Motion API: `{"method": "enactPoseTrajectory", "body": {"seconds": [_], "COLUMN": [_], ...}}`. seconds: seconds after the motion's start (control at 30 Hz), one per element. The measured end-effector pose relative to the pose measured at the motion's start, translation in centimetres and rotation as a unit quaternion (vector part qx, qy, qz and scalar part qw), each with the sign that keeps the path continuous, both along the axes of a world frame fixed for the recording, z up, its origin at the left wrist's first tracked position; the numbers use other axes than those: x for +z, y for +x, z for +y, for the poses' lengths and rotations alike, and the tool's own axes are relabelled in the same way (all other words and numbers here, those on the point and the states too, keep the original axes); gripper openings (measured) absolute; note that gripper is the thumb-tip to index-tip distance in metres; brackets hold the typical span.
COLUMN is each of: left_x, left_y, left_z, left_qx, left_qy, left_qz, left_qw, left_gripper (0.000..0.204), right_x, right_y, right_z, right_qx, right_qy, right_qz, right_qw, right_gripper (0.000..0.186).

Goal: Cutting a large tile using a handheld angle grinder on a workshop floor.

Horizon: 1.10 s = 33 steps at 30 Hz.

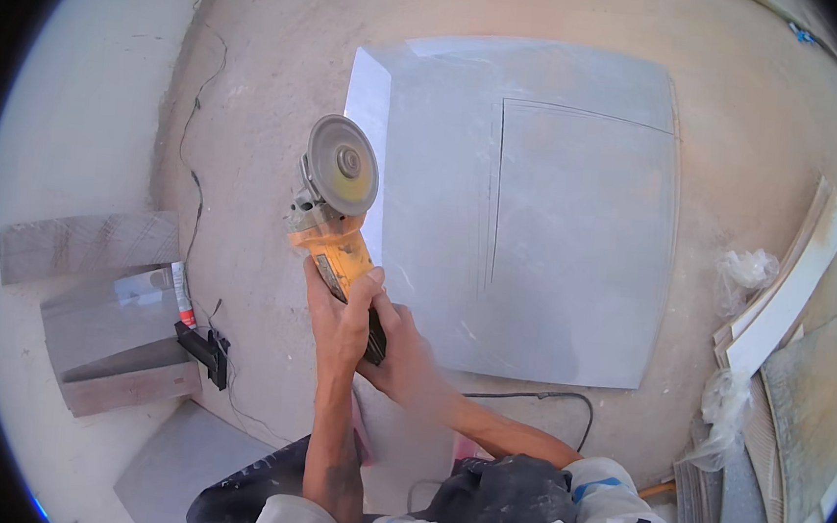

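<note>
A yellow angle grinder (333,245) with a dusty disc (344,164) is raised over the floor, disc upward. My left hand (335,319) is closed round its body, thumb along the yellow housing. My right hand (390,353) grips the grinder's dark lower end, behind and right of the left. Beyond the tool a large pale grey panel (579,225) lies on the floor, marked with thin dark lines forming a corner. A white strip shows along the panel's left edge, partly hidden by the grinder.
Board offcuts (104,325) lie at the left with a black tool (203,351) and a red-and-white tube (182,292). Stacked boards (800,410) and crumpled plastic (742,277) lie at the right. A cable (195,185) runs along the left wall; another (565,395) curves below the panel.
</note>
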<state>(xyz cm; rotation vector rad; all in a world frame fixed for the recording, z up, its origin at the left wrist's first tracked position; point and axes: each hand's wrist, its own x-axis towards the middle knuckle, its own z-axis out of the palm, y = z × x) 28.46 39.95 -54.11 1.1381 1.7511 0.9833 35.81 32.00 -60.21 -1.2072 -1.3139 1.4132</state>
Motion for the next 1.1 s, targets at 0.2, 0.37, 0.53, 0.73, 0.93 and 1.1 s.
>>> {"method": "enactPoseTrajectory", "body": {"seconds": [0.2, 0.37, 0.53, 0.73, 0.93, 1.1], "left_x": [-2.7, -5.1, -4.4, -0.8, -3.8, -8.5], "left_y": [-7.6, -6.6, -5.8, -3.1, -2.4, -5.0], "left_z": [-4.1, -6.3, -5.4, -5.9, -7.6, -8.7], "left_qx": [0.134, 0.144, 0.138, 0.138, 0.056, -0.003], "left_qy": [0.01, 0.014, 0.038, 0.028, -0.036, -0.037], "left_qz": [-0.12, -0.258, -0.413, -0.504, -0.39, -0.116], "left_qw": [0.984, 0.955, 0.899, 0.852, 0.918, 0.993], "left_gripper": [0.039, 0.033, 0.032, 0.032, 0.032, 0.045], "right_x": [1.9, 1.9, 4.5, 18.9, 11.4, -0.8], "right_y": [-1.2, 4.2, 10.2, 11.1, 8.9, -1.3], "right_z": [-1.8, -3.6, -12.8, -12.3, -6.3, -6.6], "right_qx": [0.142, 0.216, 0.025, 0.103, 0.27, 0.105], "right_qy": [0.023, -0.249, -0.234, -0.409, -0.16, -0.238], "right_qz": [-0.004, 0.003, -0.253, -0.276, -0.296, -0.185], "right_qw": [0.99, 0.944, 0.939, 0.864, 0.902, 0.948], "right_gripper": [0.102, 0.078, 0.061, 0.068, 0.101, 0.101]}}
